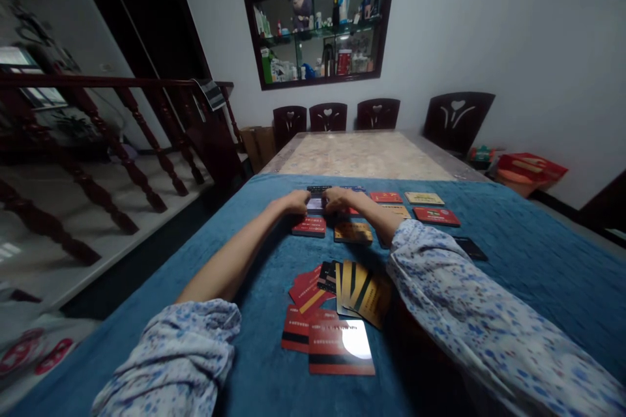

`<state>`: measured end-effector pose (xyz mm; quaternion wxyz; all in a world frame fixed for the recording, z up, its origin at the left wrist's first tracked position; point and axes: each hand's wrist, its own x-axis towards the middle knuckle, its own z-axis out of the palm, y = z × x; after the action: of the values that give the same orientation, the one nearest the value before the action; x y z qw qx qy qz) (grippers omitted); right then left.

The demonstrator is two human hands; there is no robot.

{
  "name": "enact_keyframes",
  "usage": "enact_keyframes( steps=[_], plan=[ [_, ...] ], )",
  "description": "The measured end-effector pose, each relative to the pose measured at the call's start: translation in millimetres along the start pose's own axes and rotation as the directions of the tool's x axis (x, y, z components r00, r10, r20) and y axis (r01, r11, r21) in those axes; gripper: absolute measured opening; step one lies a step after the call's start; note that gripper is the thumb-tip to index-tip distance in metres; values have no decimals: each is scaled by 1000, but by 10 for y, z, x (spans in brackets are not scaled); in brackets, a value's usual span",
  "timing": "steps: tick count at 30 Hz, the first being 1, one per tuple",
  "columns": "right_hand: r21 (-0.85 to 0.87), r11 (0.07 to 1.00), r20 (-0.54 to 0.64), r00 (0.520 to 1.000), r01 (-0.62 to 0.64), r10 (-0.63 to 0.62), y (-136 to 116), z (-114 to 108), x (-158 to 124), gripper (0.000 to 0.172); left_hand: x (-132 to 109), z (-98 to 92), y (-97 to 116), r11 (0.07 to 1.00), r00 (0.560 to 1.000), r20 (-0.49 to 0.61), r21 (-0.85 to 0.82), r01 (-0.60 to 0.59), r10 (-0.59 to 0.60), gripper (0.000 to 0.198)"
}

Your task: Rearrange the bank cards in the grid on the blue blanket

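Note:
Both my arms reach forward over the blue cloth. My left hand has its fingers curled at the left side of a small pale stack of cards. Against the right side of that stack is my right hand, also with bent fingers. The fingertips are small and partly hidden. Just nearer to me lie a red stack of cards and a gold stack of cards. Closer still, loose red cards overlap with fanned gold cards and a few black ones.
Further right are red cards, cream cards and a black card stack. The blue cloth covers the table's near part. Dark chairs stand beyond, and a wooden railing runs along the left.

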<state>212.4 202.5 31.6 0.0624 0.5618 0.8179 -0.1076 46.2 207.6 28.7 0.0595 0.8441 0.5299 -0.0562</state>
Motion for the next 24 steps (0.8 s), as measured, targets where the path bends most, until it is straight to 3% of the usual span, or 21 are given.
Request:
enact_keyframes(
  steps=[6,14,24],
  plan=[
    [17,999,0,999,-32,32,-36,-20,-3,38,11,25,44,1000,1000,5,0,-5,5,48],
    [38,997,-10,998,-65,65,-88,-20,-26,51,-14,56,20,1000,1000,-23,-30,3,-4,45],
    [30,998,-33,998,-54,55,-122,-51,-102,39,-114,48,-59,995,997,-78,-98,17,-25,56]
  ],
)
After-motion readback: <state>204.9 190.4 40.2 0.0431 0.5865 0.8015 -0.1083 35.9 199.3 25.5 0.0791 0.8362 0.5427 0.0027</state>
